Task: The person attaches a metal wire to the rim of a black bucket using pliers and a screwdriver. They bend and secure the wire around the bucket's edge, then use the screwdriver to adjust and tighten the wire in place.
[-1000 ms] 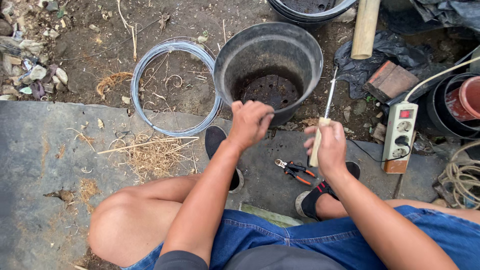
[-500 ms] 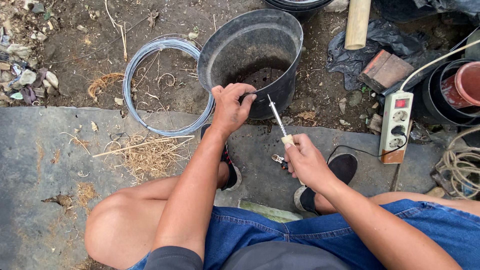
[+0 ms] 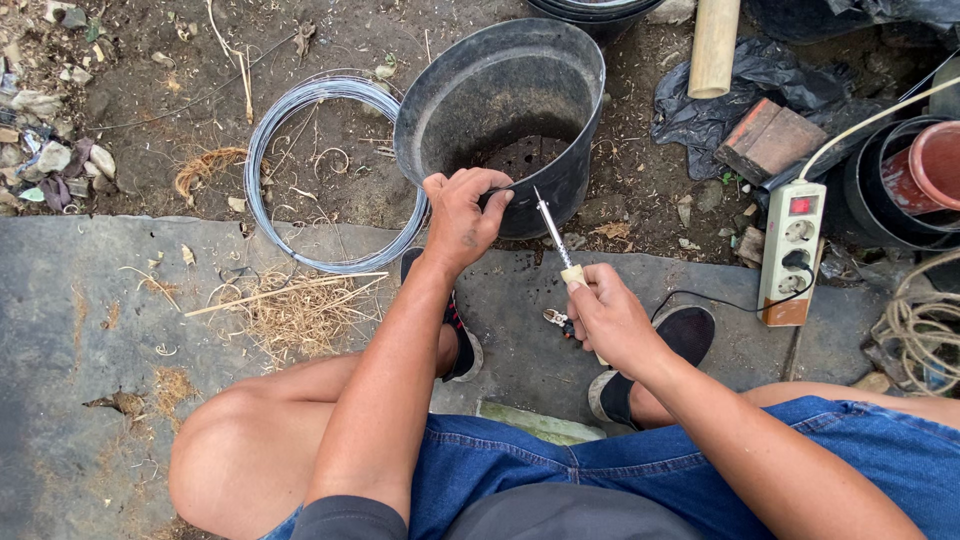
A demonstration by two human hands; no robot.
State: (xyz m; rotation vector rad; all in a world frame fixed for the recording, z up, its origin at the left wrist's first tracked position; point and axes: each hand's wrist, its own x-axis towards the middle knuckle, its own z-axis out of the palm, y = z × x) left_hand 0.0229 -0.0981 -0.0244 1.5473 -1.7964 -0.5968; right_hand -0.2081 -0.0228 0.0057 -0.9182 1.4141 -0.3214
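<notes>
A black plastic pot (image 3: 470, 90) stands tilted on the dirt in front of me. My left hand (image 3: 462, 215) grips its near rim. My right hand (image 3: 607, 318) holds a soldering iron (image 3: 555, 236) by its pale handle, the metal tip pointing up at the pot's near wall, close to the left fingers. Whether the tip touches the plastic I cannot tell. Small red-handled pliers (image 3: 557, 320) lie on the slab just under my right hand.
A coil of grey wire (image 3: 270, 130) lies left of the pot. A white power strip (image 3: 790, 250) with a cord sits at the right, beside a brick (image 3: 770, 140), black plastic sheet, stacked pots (image 3: 905, 180) and rope (image 3: 915, 325). I squat on a concrete slab (image 3: 90, 320).
The pot has been pulled nearer and tilted toward me. My right hand swung the iron from upright down and left, bringing its tip to the pot's near wall.
</notes>
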